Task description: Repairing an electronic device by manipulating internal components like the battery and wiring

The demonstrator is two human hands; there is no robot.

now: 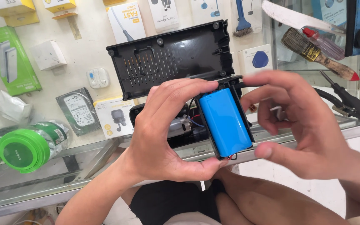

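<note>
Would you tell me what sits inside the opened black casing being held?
Inside the black casing sit a blue battery pack, a small silver motor and thin wires. The left hand covers the rest.

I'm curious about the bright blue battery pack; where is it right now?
In the head view, the blue battery pack sits centre frame inside the open black casing, between the left hand and right hand.

My left hand point(163, 133) and right hand point(309, 125) are bare, with no rings, watch or gloves, and my forearms carry no sleeves. My nails are short and plain. At the bottom centre of the frame I wear black shorts point(167, 204) above bare knees.
</note>
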